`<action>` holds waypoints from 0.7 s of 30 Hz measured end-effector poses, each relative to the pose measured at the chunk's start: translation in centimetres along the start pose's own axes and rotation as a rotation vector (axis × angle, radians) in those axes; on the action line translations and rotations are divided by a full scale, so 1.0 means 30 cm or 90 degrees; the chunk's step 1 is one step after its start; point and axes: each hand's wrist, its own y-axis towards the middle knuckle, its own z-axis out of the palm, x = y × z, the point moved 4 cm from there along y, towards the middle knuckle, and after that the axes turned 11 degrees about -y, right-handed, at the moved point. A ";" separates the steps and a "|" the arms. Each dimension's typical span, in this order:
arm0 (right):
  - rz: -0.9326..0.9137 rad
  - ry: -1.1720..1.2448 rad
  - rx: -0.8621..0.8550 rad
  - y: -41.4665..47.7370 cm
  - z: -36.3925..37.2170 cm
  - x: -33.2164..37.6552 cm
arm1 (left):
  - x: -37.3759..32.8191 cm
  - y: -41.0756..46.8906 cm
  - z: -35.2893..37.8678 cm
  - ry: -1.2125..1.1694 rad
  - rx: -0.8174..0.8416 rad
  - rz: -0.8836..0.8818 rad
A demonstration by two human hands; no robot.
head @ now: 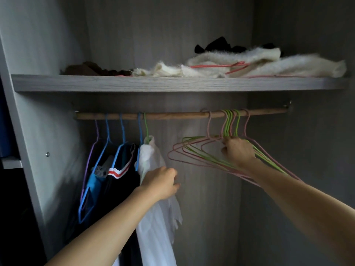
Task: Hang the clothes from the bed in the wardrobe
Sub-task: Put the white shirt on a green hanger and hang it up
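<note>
A wooden rail (172, 115) runs across the wardrobe under a grey shelf (172, 84). On its right part hangs a bunch of bare pink and green wire hangers (194, 148). My right hand (237, 152) grips them just below their hooks. At the rail's left hang blue and purple hangers with dark clothes (119, 181), and a white garment (155, 217) on a green hanger. My left hand (163, 182) rests against the white garment with loosely bent fingers and holds nothing.
On the shelf lie a cream fluffy textile (249, 64), a pink hanger (217, 66), black items (217, 46) and a brown cloth (84, 69). The wardrobe's side panel (28, 141) stands at the left. Bare rail shows between the white garment and the hanger bunch.
</note>
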 end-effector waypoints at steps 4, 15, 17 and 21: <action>0.024 0.066 -0.037 0.019 -0.097 0.050 | 0.026 -0.041 -0.036 0.003 0.001 0.008; 0.099 0.117 0.074 -0.495 -0.062 0.028 | -0.026 -0.155 0.190 -0.068 0.094 0.073; 0.115 0.133 0.153 -0.650 -0.008 -0.047 | -0.091 -0.191 0.292 -0.071 0.144 0.092; 0.135 0.121 0.261 -0.969 0.060 -0.252 | -0.269 -0.277 0.470 -0.084 0.243 0.141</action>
